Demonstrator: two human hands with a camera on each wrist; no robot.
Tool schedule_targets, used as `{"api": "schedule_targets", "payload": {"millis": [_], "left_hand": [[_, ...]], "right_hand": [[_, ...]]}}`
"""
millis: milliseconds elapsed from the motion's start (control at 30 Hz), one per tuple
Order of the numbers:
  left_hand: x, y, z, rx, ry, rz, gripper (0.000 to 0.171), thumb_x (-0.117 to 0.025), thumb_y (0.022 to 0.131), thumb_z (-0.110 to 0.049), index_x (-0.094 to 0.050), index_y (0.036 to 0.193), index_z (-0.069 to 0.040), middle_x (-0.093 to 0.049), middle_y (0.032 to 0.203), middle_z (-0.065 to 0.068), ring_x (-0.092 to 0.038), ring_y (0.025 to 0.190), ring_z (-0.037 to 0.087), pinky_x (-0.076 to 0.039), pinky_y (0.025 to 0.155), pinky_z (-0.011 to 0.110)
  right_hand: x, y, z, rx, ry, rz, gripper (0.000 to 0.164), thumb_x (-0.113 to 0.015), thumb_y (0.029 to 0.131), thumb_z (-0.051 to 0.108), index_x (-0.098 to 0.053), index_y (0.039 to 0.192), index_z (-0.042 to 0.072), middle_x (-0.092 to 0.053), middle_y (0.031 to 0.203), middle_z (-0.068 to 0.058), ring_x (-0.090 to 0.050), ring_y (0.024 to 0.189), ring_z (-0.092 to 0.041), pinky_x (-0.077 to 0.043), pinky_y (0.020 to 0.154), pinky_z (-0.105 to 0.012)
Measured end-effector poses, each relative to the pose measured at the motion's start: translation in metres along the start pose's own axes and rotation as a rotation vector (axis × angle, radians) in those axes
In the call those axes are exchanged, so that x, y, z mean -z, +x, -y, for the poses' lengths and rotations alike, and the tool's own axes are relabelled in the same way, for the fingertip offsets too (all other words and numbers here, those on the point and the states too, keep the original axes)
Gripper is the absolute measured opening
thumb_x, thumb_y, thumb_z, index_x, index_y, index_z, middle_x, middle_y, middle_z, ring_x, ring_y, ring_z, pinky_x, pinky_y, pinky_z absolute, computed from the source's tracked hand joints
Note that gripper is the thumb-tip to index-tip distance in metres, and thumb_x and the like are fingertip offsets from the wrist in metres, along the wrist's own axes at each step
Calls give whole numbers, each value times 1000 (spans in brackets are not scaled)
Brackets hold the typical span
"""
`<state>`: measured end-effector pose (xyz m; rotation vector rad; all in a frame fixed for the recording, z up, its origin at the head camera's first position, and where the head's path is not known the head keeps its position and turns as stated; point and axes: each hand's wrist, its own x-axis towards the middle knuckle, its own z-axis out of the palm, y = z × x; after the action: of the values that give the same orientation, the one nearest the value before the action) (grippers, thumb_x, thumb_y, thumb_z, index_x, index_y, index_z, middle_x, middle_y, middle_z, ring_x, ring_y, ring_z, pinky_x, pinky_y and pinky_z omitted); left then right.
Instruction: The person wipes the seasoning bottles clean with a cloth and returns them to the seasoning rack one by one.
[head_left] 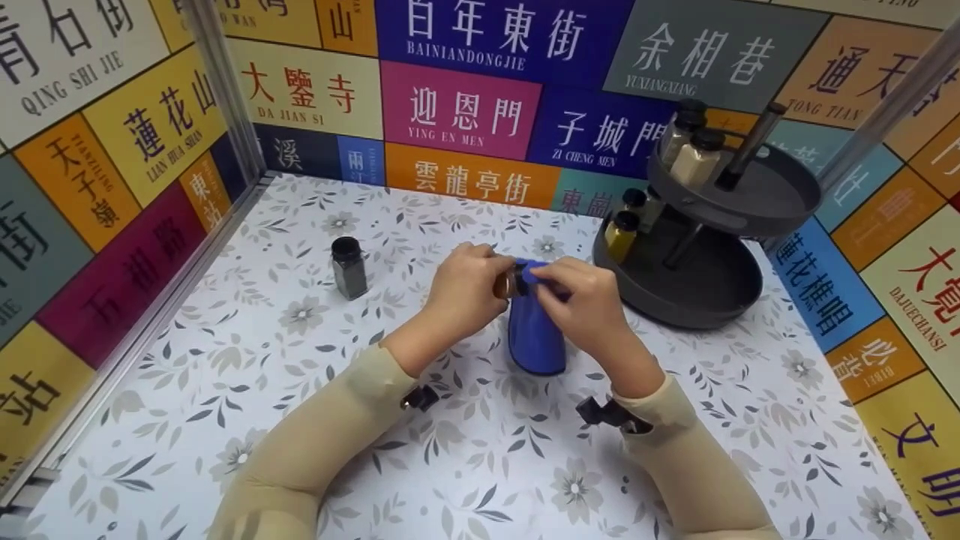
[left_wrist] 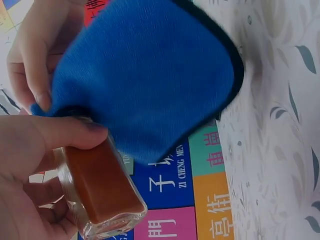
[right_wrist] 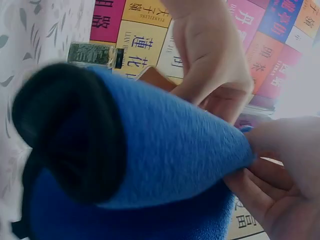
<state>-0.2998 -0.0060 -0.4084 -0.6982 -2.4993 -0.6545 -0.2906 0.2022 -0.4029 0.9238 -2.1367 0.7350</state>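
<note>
My left hand (head_left: pixel 470 289) grips a small glass spice jar (left_wrist: pixel 102 180) filled with reddish-brown powder, its thumb near the dark cap. In the head view the jar is mostly behind the fingers. A blue cloth (head_left: pixel 534 337) with a dark edge hangs from my right hand (head_left: pixel 589 300), which pinches it between thumb and fingers by the jar's cap. The cloth hides most of the cap in the left wrist view. In the right wrist view the cloth (right_wrist: pixel 175 150) drapes in a fold, and only a corner of the jar shows behind it.
A jar of dark grey contents (head_left: pixel 349 268) stands on the flowered tabletop to the left. At the right is a two-tier black rack (head_left: pixel 727 300), with pale-filled jars (head_left: pixel 697 159) on its upper tray and a yellow-filled jar (head_left: pixel 621 237) on the lower. Sign-printed walls enclose the table.
</note>
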Motion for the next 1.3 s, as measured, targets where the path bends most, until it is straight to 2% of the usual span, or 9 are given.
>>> {"api": "schedule_targets", "payload": {"millis": [100, 233, 467, 600, 733, 867, 1000, 1167, 1300], "left_hand": [[2, 1, -3, -2, -19, 15, 42, -88, 77, -11, -81, 118, -13, -73, 95, 8, -65, 88, 29, -55, 79, 44], [6, 2, -4, 30, -56, 41, 45, -88, 78, -13, -80, 122, -12, -76, 101, 9, -67, 92, 28, -56, 83, 44], [8, 4, -2, 95, -78, 50, 47, -89, 76, -16, -81, 122, -14, -76, 102, 7, -68, 93, 27, -56, 86, 44], [3, 3, -3, 81, -46, 27, 47, -90, 77, -16, -81, 123, -13, -74, 100, 7, -67, 92, 28, -56, 83, 44], [-2, 1, -6, 28, -28, 29, 43, -88, 75, -13, -82, 117, -15, -71, 95, 6, -64, 87, 28, -55, 76, 44], [1, 2, -2, 13, -74, 30, 43, -88, 74, -13, -82, 116, -16, -70, 91, 4, -62, 84, 26, -53, 74, 42], [9, 5, 3, 49, -126, 4, 47, -88, 74, -15, -82, 121, -16, -70, 91, 4, -61, 84, 24, -51, 76, 41], [11, 4, 7, 101, -153, -1, 50, -89, 75, -15, -81, 124, -16, -72, 93, 3, -63, 86, 23, -52, 79, 40], [7, 5, 6, 95, -127, 16, 51, -89, 76, -15, -80, 127, -15, -72, 95, 5, -65, 89, 26, -54, 81, 42]], "right_hand": [[-3, 0, -4, -8, -27, -60, 16, -76, 88, -3, -83, 102, 3, -80, 93, -12, -76, 81, -23, -64, 72, -39], [-7, 1, -8, -23, -39, -96, 16, -74, 89, -4, -82, 102, 2, -80, 94, -13, -76, 80, -22, -64, 71, -37], [-5, 2, -3, -9, -75, -12, 13, -74, 87, -4, -80, 98, 0, -79, 91, -14, -77, 80, -24, -65, 70, -35], [1, 2, 4, 19, -87, 22, 14, -75, 86, -4, -81, 97, 1, -79, 88, -13, -76, 78, -25, -65, 72, -37], [3, 2, 7, 11, -78, -8, 15, -74, 87, -4, -82, 98, 1, -80, 91, -14, -78, 84, -28, -65, 78, -41], [-1, 4, 1, -51, -27, -64, 16, -73, 88, -4, -82, 99, 2, -81, 94, -14, -77, 81, -25, -65, 72, -38], [-5, 6, -3, -111, 25, -76, 15, -74, 87, -4, -82, 98, 2, -81, 94, -14, -78, 78, -21, -64, 66, -33], [-6, 4, 1, -97, 28, -39, 13, -75, 88, -2, -82, 97, 1, -80, 91, -13, -75, 74, -20, -63, 64, -32], [-5, 0, 3, -91, 38, -31, 12, -75, 86, -1, -82, 95, 2, -79, 85, -11, -67, 67, -18, -57, 60, -31]]}}
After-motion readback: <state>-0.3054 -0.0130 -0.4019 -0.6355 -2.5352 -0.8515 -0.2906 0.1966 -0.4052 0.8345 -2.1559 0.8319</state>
